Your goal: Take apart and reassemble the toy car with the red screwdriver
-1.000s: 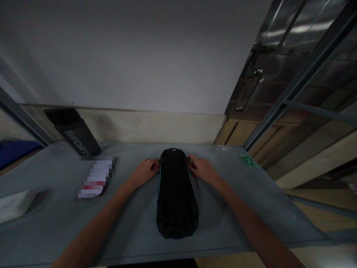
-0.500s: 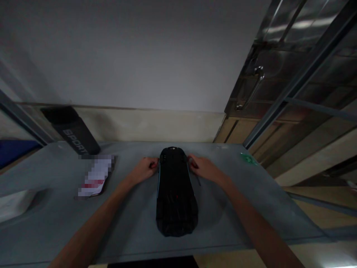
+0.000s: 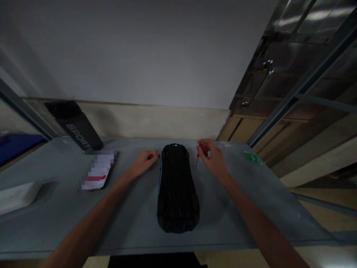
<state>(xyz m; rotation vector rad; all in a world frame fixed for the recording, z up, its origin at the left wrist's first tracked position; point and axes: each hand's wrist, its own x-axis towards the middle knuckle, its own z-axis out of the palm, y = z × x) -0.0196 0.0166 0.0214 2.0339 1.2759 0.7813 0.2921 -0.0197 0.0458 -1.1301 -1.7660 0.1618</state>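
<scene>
A black toy car (image 3: 177,186) lies upside down on the grey table, its underside facing up and a thin blue strip along its left side. My right hand (image 3: 212,158) is closed around the red handle of a small screwdriver (image 3: 199,150), whose thin shaft points down at the table just right of the car's far end. Beside the car's far left corner is my left hand (image 3: 145,160), fingers pinched together. Something small and dark shows at its fingertips, too small to name.
A dark bottle (image 3: 76,128) marked SPORT stands at the back left, with a blurred-out phone-like object (image 3: 99,173) near it. A white object (image 3: 19,197) lies at the left edge. At the right is a small green packet (image 3: 253,157). A wall (image 3: 156,121) closes off the back.
My right hand has moved from the car's far right side to the right, and the red screwdriver now shows upright in it. My left hand stays beside the car. The view has shifted slightly.
</scene>
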